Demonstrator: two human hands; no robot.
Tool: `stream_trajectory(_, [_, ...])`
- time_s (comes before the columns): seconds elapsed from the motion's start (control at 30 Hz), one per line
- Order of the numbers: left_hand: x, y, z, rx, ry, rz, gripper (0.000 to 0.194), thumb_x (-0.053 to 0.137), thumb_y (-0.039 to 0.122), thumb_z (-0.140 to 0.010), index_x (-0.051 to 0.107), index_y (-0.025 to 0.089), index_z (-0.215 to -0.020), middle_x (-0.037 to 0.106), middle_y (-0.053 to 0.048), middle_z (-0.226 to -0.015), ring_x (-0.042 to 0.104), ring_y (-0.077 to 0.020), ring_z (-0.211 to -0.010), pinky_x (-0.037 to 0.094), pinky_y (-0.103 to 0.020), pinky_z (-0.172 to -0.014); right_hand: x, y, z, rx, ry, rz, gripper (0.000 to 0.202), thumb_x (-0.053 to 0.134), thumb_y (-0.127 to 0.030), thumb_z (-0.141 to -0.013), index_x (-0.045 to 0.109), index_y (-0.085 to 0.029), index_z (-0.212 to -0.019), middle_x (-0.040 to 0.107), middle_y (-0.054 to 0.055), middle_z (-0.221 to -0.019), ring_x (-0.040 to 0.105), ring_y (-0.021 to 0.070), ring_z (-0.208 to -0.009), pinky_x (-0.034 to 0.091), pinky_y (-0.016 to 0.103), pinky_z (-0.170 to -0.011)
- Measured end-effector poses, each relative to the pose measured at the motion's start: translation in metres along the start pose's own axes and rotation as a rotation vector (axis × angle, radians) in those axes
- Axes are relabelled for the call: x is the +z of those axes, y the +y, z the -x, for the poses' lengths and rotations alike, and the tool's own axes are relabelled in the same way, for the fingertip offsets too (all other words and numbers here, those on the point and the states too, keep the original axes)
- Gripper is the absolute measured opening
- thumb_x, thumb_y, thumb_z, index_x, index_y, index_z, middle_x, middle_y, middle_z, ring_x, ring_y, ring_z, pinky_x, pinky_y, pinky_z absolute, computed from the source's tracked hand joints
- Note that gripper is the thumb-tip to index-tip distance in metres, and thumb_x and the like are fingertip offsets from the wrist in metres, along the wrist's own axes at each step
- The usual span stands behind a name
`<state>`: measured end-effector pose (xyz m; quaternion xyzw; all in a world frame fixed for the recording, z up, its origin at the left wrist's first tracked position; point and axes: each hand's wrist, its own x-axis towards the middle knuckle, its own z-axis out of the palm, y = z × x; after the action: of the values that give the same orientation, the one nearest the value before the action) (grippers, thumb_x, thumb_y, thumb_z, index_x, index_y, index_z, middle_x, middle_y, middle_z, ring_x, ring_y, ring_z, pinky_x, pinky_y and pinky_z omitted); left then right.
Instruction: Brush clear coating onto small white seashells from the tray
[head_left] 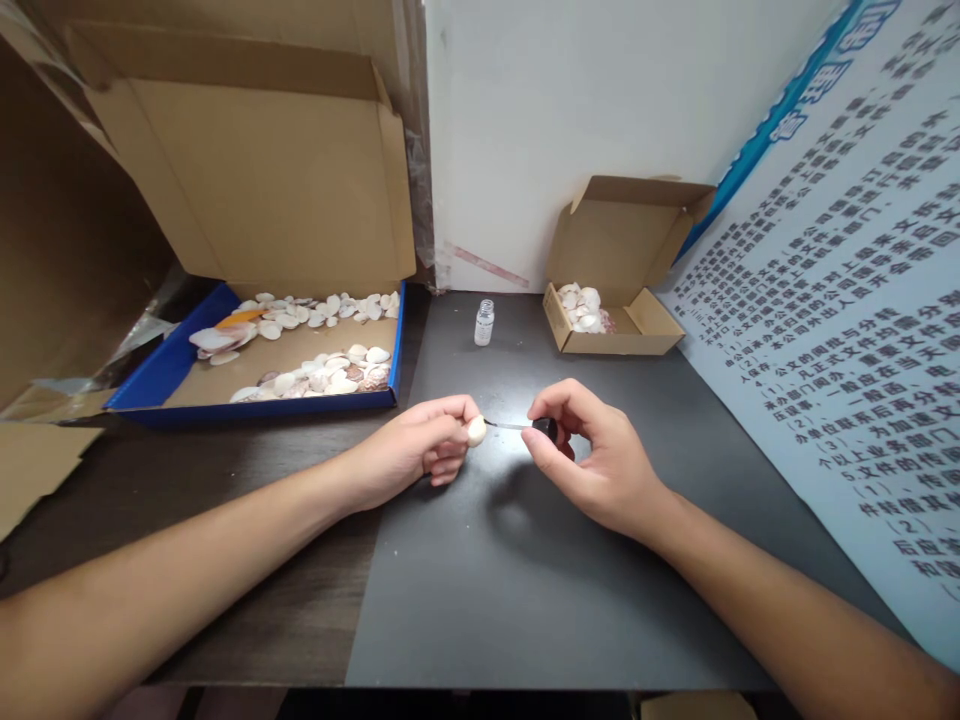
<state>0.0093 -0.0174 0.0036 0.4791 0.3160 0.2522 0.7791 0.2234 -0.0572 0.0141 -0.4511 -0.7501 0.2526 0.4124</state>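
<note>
White wall (pixel 510 140): upright behind the table, a reddish strip (pixel 487 264) slanting low across it
Printed sheet (pixel 832 260): dark characters on pale ground, blue along its upper edge, filling the right side
Tabletop (pixel 247 570): dark wood grain on the left, with a cardboard piece (pixel 37 470) at its far left
Grey mat (pixel 465 590): smooth, a bright patch of light between the hands, shadows below them, pale specks scattered about
Blue-sided box (pixel 157 365): lid raised at back left, pale shells (pixel 330 378) in two bands inside, an orange piece (pixel 240 318) among the far ones
Small carton (pixel 622 343): lid up, near the wall at back right, whitish shells (pixel 581 303) heaped in its left part
Glass bottle (pixel 484 325): upright on the mat between both boxes, without a cap
Left hand (pixel 427 440): thumb and fingers pinching a cream shell (pixel 477 431) above the mat
Right hand (pixel 589 440): fingertips closed around a black cap (pixel 546 430), its thin brush (pixel 511 427) pointing left to the shell's edge; whether they touch cannot be told
</note>
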Motion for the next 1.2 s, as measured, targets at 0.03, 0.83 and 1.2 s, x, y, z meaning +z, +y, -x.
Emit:
stream_trajectory(0.03, [-0.0001, 0.0000, 0.0000, 0.001, 0.004, -0.002, 0.014, 0.060, 0.026, -0.080, 0.048, 0.020, -0.076, 0.029, 0.009, -0.053, 0.025, -0.0076, -0.047, 0.028, -0.019, -0.047, 0.0000, 0.0000, 0.0000, 0.001, 0.005, 0.007, 0.011, 0.062, -0.022, -0.086, 0.052, -0.023, -0.089, 0.052, -0.005, -0.068, 0.046, 0.0102, -0.053, 0.040, 0.024, -0.051])
stream_trajectory(0.83, [0.0001, 0.0001, 0.0004, 0.005, -0.001, 0.002, 0.016, 0.060, 0.025, -0.080, 0.047, 0.020, -0.076, 0.030, 0.009, -0.054, 0.024, -0.0070, -0.047, 0.028, -0.019, -0.046, 0.0012, 0.0029, 0.0024, -0.016, -0.001, -0.092, 0.017, 0.064, -0.021, -0.086, 0.051, -0.024, -0.096, 0.047, -0.006, -0.071, 0.047, 0.0102, -0.055, 0.040, 0.024, -0.050])
stream_trajectory(1.2, [-0.0012, -0.0006, -0.0004, 0.008, -0.004, 0.008, 0.011, 0.058, 0.023, -0.082, 0.049, 0.019, -0.078, 0.031, 0.009, -0.055, 0.027, -0.0068, -0.048, 0.029, -0.019, -0.046, -0.0007, -0.0002, 0.0014, -0.022, -0.050, -0.062, 0.011, 0.063, -0.021, -0.086, 0.054, -0.022, -0.091, 0.054, -0.003, -0.075, 0.047, 0.0095, -0.054, 0.041, 0.024, -0.051])
